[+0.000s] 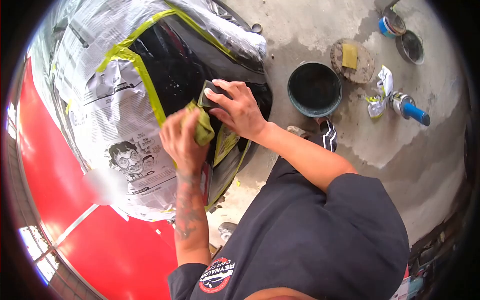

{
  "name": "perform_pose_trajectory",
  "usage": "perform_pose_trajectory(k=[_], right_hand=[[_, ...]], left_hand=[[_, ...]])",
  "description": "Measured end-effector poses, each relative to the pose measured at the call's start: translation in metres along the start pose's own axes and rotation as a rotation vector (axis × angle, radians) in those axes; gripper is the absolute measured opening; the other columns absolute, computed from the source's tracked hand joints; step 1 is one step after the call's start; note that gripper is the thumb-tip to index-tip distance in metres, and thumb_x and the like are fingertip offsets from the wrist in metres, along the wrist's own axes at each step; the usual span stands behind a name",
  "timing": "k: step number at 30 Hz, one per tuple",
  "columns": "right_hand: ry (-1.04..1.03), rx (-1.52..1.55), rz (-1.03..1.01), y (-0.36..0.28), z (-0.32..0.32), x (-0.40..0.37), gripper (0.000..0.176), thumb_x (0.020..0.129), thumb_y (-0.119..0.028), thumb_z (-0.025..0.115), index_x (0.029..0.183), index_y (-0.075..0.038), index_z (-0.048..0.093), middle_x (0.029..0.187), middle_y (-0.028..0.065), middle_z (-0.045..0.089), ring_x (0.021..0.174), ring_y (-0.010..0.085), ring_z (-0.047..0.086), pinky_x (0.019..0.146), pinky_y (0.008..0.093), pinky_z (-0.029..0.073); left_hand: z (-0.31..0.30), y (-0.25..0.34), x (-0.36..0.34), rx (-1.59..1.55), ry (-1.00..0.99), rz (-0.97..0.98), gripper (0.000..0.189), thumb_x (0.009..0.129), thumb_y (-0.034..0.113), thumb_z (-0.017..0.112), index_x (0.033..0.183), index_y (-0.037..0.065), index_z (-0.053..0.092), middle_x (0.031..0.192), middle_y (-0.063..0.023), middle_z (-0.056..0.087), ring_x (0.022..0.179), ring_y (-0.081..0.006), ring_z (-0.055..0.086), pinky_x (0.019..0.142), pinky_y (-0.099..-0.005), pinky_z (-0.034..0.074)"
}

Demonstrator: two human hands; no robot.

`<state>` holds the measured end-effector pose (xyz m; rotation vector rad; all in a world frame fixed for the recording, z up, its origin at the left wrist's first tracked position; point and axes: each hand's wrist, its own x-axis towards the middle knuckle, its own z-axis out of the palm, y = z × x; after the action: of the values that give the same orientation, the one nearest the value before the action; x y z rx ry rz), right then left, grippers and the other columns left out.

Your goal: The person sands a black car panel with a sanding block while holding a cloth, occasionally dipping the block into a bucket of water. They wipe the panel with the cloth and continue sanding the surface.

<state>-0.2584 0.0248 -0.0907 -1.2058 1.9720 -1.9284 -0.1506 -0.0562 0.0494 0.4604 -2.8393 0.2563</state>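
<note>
A glossy black car panel (167,65) is framed by yellow-green masking tape (150,95), with newspaper (117,100) covering the parts around it. My left hand (184,137) is closed around a crumpled yellow-green cloth (204,129) over the panel. Just to the right, my right hand (237,107) grips a dark sanding block (212,93) between thumb and fingers, against the black surface. The cloth and the block are close together. Small white droplets show on the panel above the hands.
On the concrete floor to the right stand a round dark basin (315,90), a round slab (367,70) with a yellow sponge (349,55), a can with a blue roll (412,111), crumpled paper (381,95) and another bowl (410,47). A red surface (100,245) lies lower left.
</note>
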Motion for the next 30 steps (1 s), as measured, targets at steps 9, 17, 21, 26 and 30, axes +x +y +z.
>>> perform_pose_trajectory(k=[9,17,21,26,30], right_hand=[[0.101,-0.070,-0.048,0.054,0.064,0.207,0.039,0.092,-0.035,0.072,0.126,-0.018,0.069,0.127,0.0107,0.066,0.115,0.0405,0.060,0.097,0.0530,0.051],[0.056,-0.083,-0.070,0.026,0.037,0.147,0.038,0.089,-0.033,0.075,0.124,-0.017,0.071,0.128,0.0101,0.064,0.116,0.0383,0.059,0.098,0.0505,0.051],[0.047,-0.121,0.040,0.042,0.060,0.215,0.039,0.091,-0.038,0.072,0.123,-0.017,0.071,0.130,0.0089,0.065,0.117,0.0382,0.059,0.099,0.0513,0.050],[0.037,-0.207,-0.075,0.005,0.057,0.189,0.035,0.091,-0.040,0.070,0.120,-0.021,0.072,0.129,0.0113,0.066,0.119,0.0400,0.060,0.098,0.0533,0.051],[-0.031,-0.215,0.151,0.024,0.061,0.224,0.039,0.094,-0.042,0.067,0.125,-0.019,0.070,0.132,0.0126,0.065,0.119,0.0408,0.059,0.100,0.0530,0.051]], left_hand=[[-0.004,-0.001,-0.085,0.097,-0.002,0.015,0.047,0.075,0.028,0.084,0.120,0.024,0.069,0.124,-0.0019,0.062,0.119,-0.0308,0.060,0.101,-0.0523,0.044],[0.003,0.002,-0.082,0.070,0.072,-0.056,0.029,0.084,0.019,0.076,0.112,0.029,0.073,0.118,0.0035,0.067,0.116,-0.0250,0.062,0.100,-0.0474,0.045],[0.006,-0.005,-0.088,0.105,0.059,0.008,0.043,0.078,0.037,0.081,0.118,0.025,0.070,0.120,-0.0006,0.064,0.117,-0.0292,0.060,0.099,-0.0508,0.045],[0.005,0.003,-0.081,0.043,0.097,-0.064,0.030,0.084,0.021,0.076,0.112,0.029,0.074,0.117,0.0038,0.067,0.116,-0.0250,0.062,0.100,-0.0481,0.045],[0.005,0.001,-0.083,0.053,0.094,-0.047,0.029,0.083,0.022,0.076,0.112,0.028,0.074,0.117,0.0037,0.067,0.116,-0.0250,0.061,0.101,-0.0482,0.045]])
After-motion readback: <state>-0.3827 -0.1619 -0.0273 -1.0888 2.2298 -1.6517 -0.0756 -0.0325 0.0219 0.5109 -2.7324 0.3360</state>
